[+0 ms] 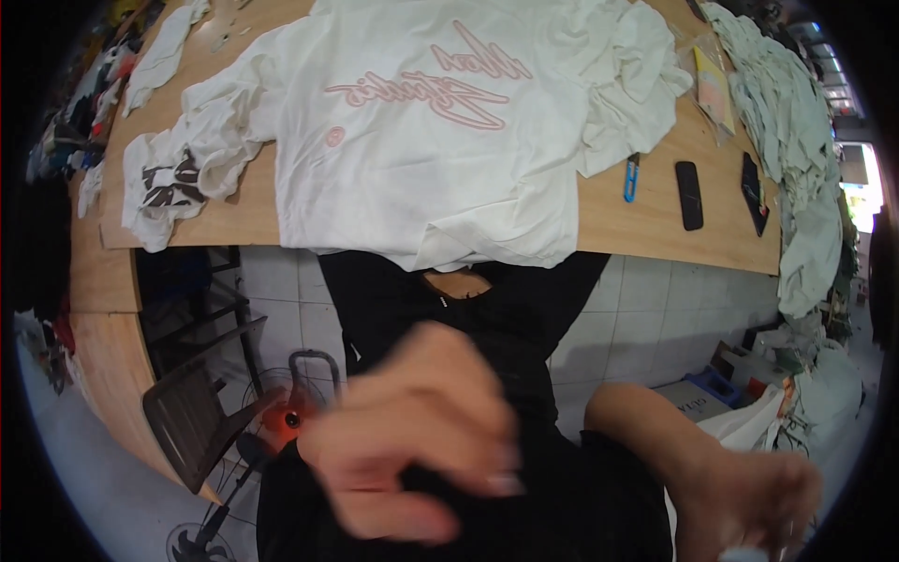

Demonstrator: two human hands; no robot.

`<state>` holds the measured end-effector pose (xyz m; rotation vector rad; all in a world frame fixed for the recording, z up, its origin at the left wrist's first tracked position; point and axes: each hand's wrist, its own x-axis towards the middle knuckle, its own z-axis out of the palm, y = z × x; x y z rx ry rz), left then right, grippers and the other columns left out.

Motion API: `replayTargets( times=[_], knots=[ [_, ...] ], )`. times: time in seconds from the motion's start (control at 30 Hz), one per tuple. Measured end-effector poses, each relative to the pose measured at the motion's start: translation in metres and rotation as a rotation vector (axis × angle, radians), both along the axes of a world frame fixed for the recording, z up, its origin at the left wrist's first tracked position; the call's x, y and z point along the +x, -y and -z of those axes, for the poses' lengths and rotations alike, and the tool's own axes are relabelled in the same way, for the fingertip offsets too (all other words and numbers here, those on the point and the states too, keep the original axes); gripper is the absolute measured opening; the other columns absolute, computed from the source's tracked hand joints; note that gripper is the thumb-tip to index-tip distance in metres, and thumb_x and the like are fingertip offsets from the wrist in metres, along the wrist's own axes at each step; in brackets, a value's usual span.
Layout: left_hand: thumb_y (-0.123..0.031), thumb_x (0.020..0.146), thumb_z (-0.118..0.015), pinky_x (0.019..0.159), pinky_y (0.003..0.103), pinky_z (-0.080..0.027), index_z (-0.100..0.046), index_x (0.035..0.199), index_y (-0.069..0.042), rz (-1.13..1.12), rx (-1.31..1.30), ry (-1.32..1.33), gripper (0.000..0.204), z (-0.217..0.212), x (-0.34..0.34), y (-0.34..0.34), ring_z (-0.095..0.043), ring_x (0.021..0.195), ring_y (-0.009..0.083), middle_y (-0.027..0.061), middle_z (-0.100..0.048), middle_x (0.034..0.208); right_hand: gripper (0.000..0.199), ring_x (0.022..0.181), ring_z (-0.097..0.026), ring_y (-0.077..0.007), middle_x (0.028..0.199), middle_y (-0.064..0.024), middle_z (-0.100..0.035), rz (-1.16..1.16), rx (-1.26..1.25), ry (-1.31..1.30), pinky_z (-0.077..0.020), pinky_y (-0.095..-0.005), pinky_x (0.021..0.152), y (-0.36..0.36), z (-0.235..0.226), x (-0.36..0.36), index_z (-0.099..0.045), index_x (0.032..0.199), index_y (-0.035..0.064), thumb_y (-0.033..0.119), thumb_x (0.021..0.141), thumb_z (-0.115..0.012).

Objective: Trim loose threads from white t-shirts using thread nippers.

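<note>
white cloth shirt with pink outlined lettering point(435, 178) lies spread over the middle of a light-brown wooden table point(524, 245), its bottom hem draped past the near edge and one corner folded back on itself. to the left, a bunched white sleeve with a black print point(220, 117) reaches out to near the table's left end, and a wedge of wood shows between it and the shirt's side. right of the hem, the wood runs open around a pair of small blue thread snips point(631, 180) and a black oblong phone point(689, 195); a thin dark flat device point(754, 195) lies close to the right edge, where a long heap of pale green cloth point(782, 122) spills over the side. both hands are well apart from the shirt, below the near edge. the bare left hand point(412, 436) is raised over the black-clothed lap point(552, 506), fingers curled but blurred, so i cannot tell whether they pinch anything. the bare right hand point(749, 496) is out at the lower right, blurred too, with a small whitish thing point(744, 554) by it at the frame's bottom; i cannot tell its grip.
</note>
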<state>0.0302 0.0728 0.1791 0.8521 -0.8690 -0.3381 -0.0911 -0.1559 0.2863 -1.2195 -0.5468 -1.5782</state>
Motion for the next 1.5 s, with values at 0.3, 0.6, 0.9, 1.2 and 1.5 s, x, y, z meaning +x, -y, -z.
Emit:
replayTargets(
  times=[0.3,0.6,0.9,1.2,1.5],
  knots=[
    [-0.009,0.103,-0.066,0.085,0.035,-0.043,-0.061,0.097,-0.007,0.838,-0.26,-0.473,0.008,-0.002,-0.038,0.06,-0.058,0.089,0.0194,0.0039,-0.064,0.094,0.036,0.085,-0.045,-0.0238,0.097,-0.014,-0.052,0.297,0.3,-0.334,-0.0355,-0.0389,0.07,0.055,0.066,-0.043,-0.057,0.123,-0.0016,0.024,0.098,-0.052],
    [-0.007,0.102,-0.065,0.085,0.035,-0.038,-0.063,0.1,-0.006,0.891,-0.159,-0.51,0.003,-0.009,-0.063,0.075,-0.06,0.087,0.0185,0.0033,-0.065,0.098,0.037,0.075,-0.052,-0.0237,0.094,-0.0163,-0.062,0.826,0.345,-0.189,-0.041,-0.0359,0.067,0.072,0.067,-0.121,-0.056,0.128,-0.0008,0.021,0.098,-0.051],
    [-0.028,0.103,-0.065,0.09,0.04,-0.05,-0.069,0.115,0.008,0.961,0.205,0.03,0.038,-0.01,-0.036,0.084,-0.072,0.097,0.0315,0.0199,-0.074,0.105,0.024,0.077,-0.06,-0.0142,0.093,-0.0075,-0.064,0.852,0.367,-0.577,-0.0479,-0.026,0.065,0.109,0.129,-0.091,-0.058,0.124,0.0025,0.01,0.101,-0.057],
    [-0.034,0.088,-0.082,0.127,0.056,-0.021,-0.026,0.167,-0.007,-0.228,1.338,0.945,0.101,0.169,0.038,0.008,-0.017,0.158,0.0502,0.0326,-0.017,0.171,0.103,0.16,-0.019,-0.0419,0.171,-0.0194,-0.026,0.333,-0.695,-1.508,-0.0175,-0.0622,0.128,0.05,0.279,-0.01,-0.041,0.161,0.0201,0.035,0.073,-0.092],
    [-0.051,0.108,-0.047,0.127,0.056,-0.021,-0.04,0.162,-0.007,-0.822,1.576,1.179,0.07,0.249,0.117,-0.048,-0.028,0.157,0.0399,0.0202,-0.034,0.168,0.105,0.157,-0.026,-0.0408,0.17,-0.0195,-0.029,0.455,-0.815,-1.458,-0.0232,-0.0621,0.124,0.074,0.327,0.028,-0.051,0.154,0.032,0.041,0.06,-0.096]
  ],
)
